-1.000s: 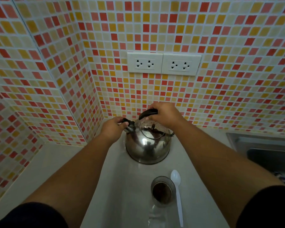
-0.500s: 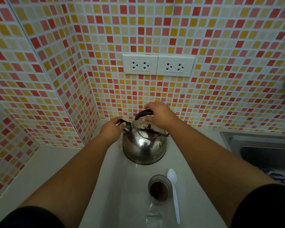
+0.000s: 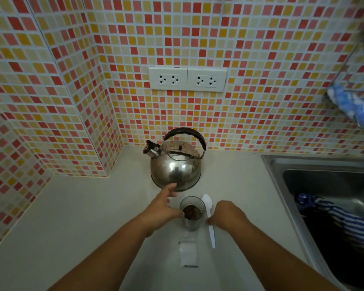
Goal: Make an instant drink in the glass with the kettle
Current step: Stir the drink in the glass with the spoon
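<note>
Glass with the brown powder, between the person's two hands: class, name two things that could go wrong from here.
1. The left hand touches the glass, which stands close to the steel kettle; a hot kettle could burn those outstretched fingers.
2. The right hand reaches at the white plastic spoon lying right beside the glass; a clumsy pick-up might knock the glass and spill powder.

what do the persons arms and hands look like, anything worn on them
Both forearms are bare, as are the left hand and the right hand: no gloves, and no watch, ring or bracelet shows. No sleeve is visible in this view; the upper arms run out of the picture at the bottom edge.
</note>
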